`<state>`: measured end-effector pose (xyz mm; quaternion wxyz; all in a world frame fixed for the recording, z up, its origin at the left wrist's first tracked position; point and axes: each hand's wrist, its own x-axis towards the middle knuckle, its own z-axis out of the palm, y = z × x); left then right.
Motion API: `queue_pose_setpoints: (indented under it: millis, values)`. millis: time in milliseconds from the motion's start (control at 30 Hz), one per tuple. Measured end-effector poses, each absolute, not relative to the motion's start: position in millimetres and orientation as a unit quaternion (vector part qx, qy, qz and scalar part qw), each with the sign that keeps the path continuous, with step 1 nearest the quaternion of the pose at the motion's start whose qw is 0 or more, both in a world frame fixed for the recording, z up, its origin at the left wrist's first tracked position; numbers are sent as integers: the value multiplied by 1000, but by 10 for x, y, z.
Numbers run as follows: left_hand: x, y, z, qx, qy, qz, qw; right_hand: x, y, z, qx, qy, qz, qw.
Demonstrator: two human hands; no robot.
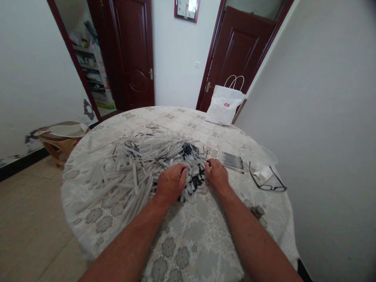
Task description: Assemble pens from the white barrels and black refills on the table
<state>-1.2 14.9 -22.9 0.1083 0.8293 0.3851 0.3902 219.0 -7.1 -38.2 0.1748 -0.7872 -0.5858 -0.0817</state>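
Note:
A wide heap of whitish translucent tubes (147, 176) lies in front of me, mixed with small black and white pieces (194, 182) and thin dark sticks (133, 149). Over the heap's near right part, my left hand (172, 181) is closed with its fingers curled inward; what it holds, if anything, is hidden. At the heap's right edge my right hand (216, 173) pinches thumb and fingers together, on something too small to make out. Just beyond it, a neat row of slim grey sticks with dark ends (231, 160) lies side by side.
Eyeglasses (273, 188) and a small white packet (264, 174) lie at the right of the round table with a flowered cloth (173, 250). A small dark object (257, 211) sits beside my right forearm. A white paper bag (225, 103) stands behind; a stool (63, 137) is left.

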Motion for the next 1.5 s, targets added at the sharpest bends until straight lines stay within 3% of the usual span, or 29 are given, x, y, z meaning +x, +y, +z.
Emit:
queue_pose_setpoints:
  millis: [200,600,800,1033,1500]
  values:
    - [-18,129,-205,833,384,384,106,2178,-92,-349,-776,-587,-93,213]
    - [-97,-11,68,829,422,361,66,2372,-463,-143,-673,-509,-189,502]
    - [-676,-284,431,776,479,407,49,2357,-476,-191,-650,-536,-161,514]
    - [-1312,-996,11,795,529,295,32,2240,-506,-180,-617,-587,-134,506]
    - [-560,-724,-299,886,455,83,-18,2111,-544,-121,-593,-618,-99,507]
